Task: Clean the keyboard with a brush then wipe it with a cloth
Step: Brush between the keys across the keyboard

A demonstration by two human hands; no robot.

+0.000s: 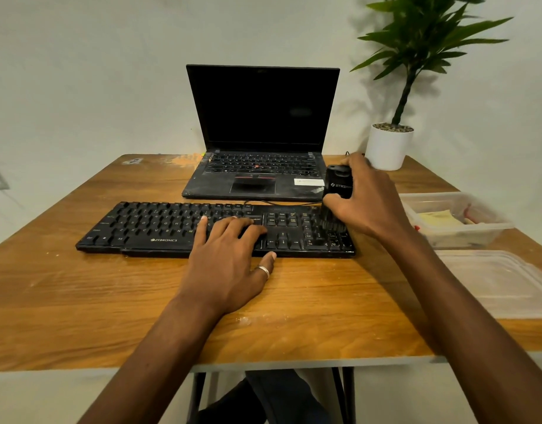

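brushing the numpad end of the black plastic keyboard [159,228]

right hand [367,203] gripping a chunky black brush [337,191], bristles seemingly touching keys; left hand [230,255] flat, fingers straight, pressing the keyboard; wooden table [80,301]

keyboard [159,228]: showing ZEBRONICS in pale letters on its front lip, lower middle of frame, key letters like N and M just about reading | brush [338,185]: wearing a white logo plus text starting STR, rest getting cut off, right of centre | white sticker [308,181] on laptop [263,117]: coming out too blurry to read
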